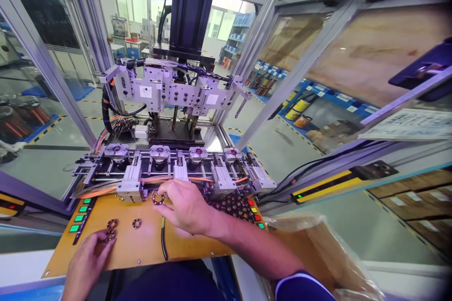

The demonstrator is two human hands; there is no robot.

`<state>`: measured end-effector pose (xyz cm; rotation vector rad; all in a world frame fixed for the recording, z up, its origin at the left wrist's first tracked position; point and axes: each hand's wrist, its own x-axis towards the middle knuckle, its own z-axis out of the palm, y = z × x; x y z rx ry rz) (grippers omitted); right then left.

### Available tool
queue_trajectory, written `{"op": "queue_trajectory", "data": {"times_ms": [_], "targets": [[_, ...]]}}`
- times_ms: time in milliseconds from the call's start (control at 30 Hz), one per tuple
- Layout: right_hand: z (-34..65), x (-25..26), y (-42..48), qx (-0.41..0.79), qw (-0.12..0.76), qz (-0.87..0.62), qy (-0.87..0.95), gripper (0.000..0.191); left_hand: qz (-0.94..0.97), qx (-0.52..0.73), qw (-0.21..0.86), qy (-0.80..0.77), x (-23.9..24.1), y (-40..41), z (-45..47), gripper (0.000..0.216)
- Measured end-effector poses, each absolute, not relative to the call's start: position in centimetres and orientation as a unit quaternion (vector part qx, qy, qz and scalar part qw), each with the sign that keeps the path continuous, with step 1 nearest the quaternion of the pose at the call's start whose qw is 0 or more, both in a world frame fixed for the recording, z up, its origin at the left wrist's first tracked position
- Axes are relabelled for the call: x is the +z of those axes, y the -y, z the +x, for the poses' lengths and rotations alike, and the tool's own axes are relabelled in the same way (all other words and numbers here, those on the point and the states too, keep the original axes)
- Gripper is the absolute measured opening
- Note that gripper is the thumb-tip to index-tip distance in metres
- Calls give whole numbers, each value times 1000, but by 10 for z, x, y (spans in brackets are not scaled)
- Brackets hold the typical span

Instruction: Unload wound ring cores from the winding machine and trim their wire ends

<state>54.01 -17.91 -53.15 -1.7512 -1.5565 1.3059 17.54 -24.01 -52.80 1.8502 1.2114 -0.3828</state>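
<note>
Right hand: we see the right hand (185,207) reaching across the wooden board (148,244) towards the machine (169,169), fingers curled, thumb and fingertips pinching a small copper-wound ring (157,197) just in front of the machine's front edge.
Left hand: the left hand (88,258) rests at the board's near left corner, fingertips pressed on a pair of rings (111,230) lying close together; we cannot tell whether it grips them.
Loose ring: one more ring (137,223) lies flat on the board, between the two hands and apart from both.
Buttons: a row of green buttons (79,217) runs along the board's left edge.
Tray: behind the right wrist, we see a dark tray of rings (235,204).
Bag: a plastic-lined box (318,249) stands to the right.
</note>
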Motion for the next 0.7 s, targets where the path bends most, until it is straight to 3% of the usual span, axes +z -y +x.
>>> {"op": "queue_trajectory", "data": {"times_ms": [700], "targets": [[538,-524,196,511,179,-639,547,33,670,-184,463,-550,-518,241,178,44]]}}
